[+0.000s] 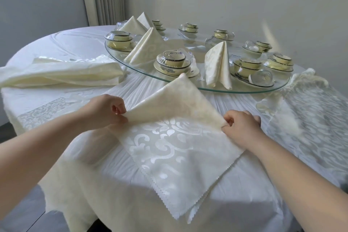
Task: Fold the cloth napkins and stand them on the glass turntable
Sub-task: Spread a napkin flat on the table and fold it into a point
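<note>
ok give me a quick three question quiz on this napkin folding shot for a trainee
1. True or false: the napkin being folded lies on the tablecloth, not on the glass turntable.
2. Where do the left hand and the right hand pinch the napkin? A: at its two side corners. B: at its near tip. C: nowhere, both lie flat.
3. Fill in: the wrapped bowl sets stand on the ___.

Key: 1 true; 2 A; 3 glass turntable.
</note>
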Available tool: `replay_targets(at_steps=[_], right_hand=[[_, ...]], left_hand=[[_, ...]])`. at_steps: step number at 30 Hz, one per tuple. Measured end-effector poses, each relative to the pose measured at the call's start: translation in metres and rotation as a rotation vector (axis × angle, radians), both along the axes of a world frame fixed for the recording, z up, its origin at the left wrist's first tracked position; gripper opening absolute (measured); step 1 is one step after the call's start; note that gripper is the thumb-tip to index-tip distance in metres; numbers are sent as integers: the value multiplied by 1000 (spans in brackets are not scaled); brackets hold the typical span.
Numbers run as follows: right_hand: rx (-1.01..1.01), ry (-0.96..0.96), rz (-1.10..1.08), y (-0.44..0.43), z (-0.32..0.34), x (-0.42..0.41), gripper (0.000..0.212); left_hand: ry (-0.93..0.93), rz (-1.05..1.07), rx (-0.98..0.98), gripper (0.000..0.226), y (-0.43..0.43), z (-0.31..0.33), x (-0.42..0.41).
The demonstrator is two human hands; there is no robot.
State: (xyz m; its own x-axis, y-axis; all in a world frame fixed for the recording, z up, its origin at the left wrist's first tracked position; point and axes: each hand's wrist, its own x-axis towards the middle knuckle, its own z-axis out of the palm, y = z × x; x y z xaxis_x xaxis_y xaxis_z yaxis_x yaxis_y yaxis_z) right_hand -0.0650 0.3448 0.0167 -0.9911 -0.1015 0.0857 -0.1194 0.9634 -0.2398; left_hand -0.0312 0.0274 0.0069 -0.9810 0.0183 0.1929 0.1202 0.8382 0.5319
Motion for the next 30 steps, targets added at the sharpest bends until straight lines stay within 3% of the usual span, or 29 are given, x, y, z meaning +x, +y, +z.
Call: replay_targets(at_steps=[1, 4, 6, 11, 20, 25, 30], right_hand=[[64, 96, 42, 2, -3, 5, 20], [133, 376, 194, 12, -14, 21, 29], [96, 524, 336, 20, -22, 31, 17], [104, 630, 457, 34, -31, 40, 19], [-2, 537, 473, 41, -29, 50, 16], [16, 479, 495, 43, -26, 57, 14], [55, 430, 513, 42, -28, 62, 17]], left_hand=[[100, -55, -23, 43, -3, -5, 4], [263, -179, -63, 16, -11, -12, 18], [310, -214, -89, 18, -14, -13, 25], [401, -318, -193, 18, -21, -13, 36], [368, -251, -294, 15, -18, -14, 48], [387, -223, -335, 28, -15, -16, 59], [453, -252, -218, 33, -15, -14, 62]])
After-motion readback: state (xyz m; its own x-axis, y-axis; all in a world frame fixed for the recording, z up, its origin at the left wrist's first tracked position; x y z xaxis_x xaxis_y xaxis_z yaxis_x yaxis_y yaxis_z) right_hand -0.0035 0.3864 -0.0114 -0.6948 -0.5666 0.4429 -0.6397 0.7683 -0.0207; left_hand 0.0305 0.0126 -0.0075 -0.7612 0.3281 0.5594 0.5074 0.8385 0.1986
